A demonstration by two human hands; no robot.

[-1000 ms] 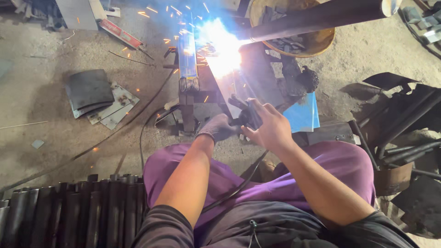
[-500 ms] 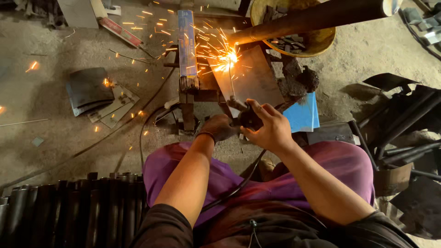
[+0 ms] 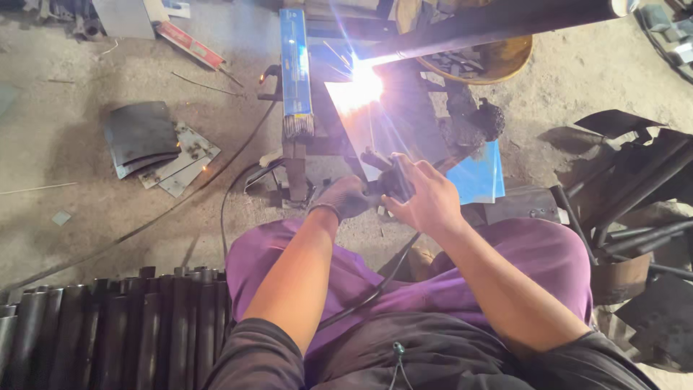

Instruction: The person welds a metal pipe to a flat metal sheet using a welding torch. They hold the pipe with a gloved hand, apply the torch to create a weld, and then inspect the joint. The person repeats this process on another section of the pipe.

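Observation:
My right hand (image 3: 426, 202), bare, grips the dark welding electrode holder (image 3: 393, 179), whose rod points up toward a bright arc (image 3: 357, 90). My left hand (image 3: 348, 197) wears a dark glove and closes around the same holder from the left. The arc burns where a flat metal plate (image 3: 393, 123) meets a long dark round pipe (image 3: 491, 22) that runs off to the upper right. A black cable (image 3: 375, 285) trails from the holder down across my purple-trousered lap.
A blue box of electrodes (image 3: 296, 68) lies on the stand left of the arc. Stacked dark plates (image 3: 148, 144) lie on the dirt floor at left. Several black pipes (image 3: 108, 325) lie at lower left. Scrap metal (image 3: 635, 188) crowds the right; a blue sheet (image 3: 480, 177) lies beside my hands.
The arc was bright, dimmed to scattered sparks half a second ago, and now flares bright again. Both hands stay on the holder in nearly the same place.

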